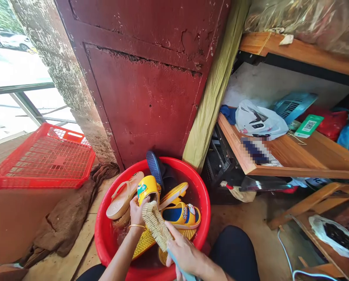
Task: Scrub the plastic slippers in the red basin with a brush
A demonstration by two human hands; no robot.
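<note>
My left hand (pixel 136 214) is closed on a yellow slipper (pixel 147 186) with a green picture on its strap. My right hand (pixel 183 249) grips the blue-grey handle of a scrubbing brush (pixel 154 223), whose pale bristles are close to the slipper's opening. Whether they touch it, I cannot tell. Both hands are over a red basin (pixel 207 203) of murky water. Inside it lie a beige sandal (pixel 122 201), a dark blue slipper (pixel 154 167), a yellow slipper with a blue insole (pixel 172 214) and several other yellow slippers, partly hidden by my hands and the brush.
Behind the basin stands a worn maroon door (pixel 151 105). A red plastic crate (pixel 45 156) is at the left, near a brown cloth (pixel 65 222). To the right, a wooden shelf (pixel 303 154) carries a white plastic bag (pixel 259 119) and a blue basket (pixel 294 105).
</note>
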